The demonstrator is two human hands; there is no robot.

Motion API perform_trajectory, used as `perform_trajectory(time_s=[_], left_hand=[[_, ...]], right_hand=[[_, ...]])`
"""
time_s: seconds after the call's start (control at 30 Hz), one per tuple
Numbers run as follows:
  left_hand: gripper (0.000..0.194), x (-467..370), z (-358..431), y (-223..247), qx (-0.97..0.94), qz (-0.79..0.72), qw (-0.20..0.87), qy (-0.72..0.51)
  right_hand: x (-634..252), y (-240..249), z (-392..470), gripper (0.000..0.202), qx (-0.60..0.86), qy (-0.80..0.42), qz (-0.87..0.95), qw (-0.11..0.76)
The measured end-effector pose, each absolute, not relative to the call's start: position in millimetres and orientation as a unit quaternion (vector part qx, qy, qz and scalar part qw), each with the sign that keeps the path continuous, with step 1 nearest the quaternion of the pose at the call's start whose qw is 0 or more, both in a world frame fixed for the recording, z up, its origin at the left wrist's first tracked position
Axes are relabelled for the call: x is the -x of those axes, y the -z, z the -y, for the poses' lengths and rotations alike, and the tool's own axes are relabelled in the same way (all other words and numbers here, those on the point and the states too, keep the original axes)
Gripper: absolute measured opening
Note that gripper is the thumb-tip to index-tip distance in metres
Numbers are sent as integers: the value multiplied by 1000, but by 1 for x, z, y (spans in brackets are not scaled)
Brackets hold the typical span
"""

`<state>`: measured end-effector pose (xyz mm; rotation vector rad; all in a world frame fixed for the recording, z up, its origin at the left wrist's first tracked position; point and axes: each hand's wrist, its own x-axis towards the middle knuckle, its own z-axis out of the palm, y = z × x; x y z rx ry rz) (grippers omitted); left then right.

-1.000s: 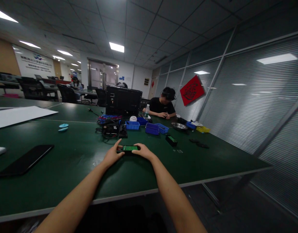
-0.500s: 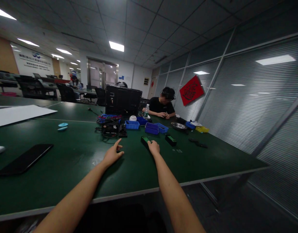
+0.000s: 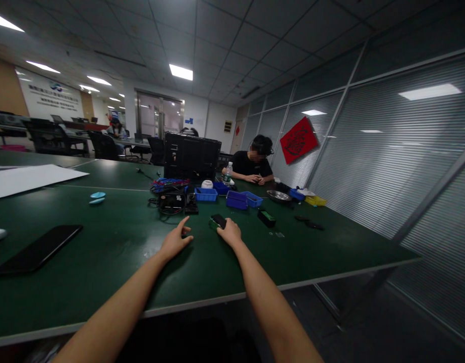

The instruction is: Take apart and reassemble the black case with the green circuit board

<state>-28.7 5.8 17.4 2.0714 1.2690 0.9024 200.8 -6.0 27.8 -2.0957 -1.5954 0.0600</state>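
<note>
At 9 o'clock on the green worktop [image 3: 104, 252] lies a dark tablet [image 3: 39, 248], well apart from the left hand [image 3: 174, 243], which rests flat just left of centre, its grip apart and empty, forefinger stretched toward 1 o'clock. Just beside it, the right hand [image 3: 229, 233] has its grip clamped on a small dark board [image 3: 218, 220], tilted up off the worktop at 12 o'clock of the fingers. Toward 1 o'clock lies a second board [image 3: 267, 218], with blue bins [image 3: 237, 199] at 12 o'clock.
</note>
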Motion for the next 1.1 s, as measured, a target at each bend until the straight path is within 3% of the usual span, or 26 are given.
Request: perform_trajectory(time_s=[0.23, 0.4, 0.67, 0.8, 0.93, 1.1], left_hand=[[71, 28, -5, -18, -764, -479, 272, -335], [71, 28, -7, -16, -763, -475, 271, -346], [65, 28, -9, -15, -752, -481, 273, -359], [64, 28, -9, -15, -747, -486, 261, -370], [67, 28, -7, -17, -755, -483, 214, -389], [60, 27, -5, -17, -785, -484, 130, -363]], right_hand=[[-175, -30, 14, 44, 726, 75, 645, 225], [-153, -33, 23, 45, 662, 68, 702, 254], [-182, -29, 3, 29, 712, -94, 571, 398], [-180, -17, -3, 26, 604, -281, 585, 463], [-164, -12, 0, 35, 442, -500, 585, 461], [-161, -11, 0, 31, 425, -535, 573, 453]])
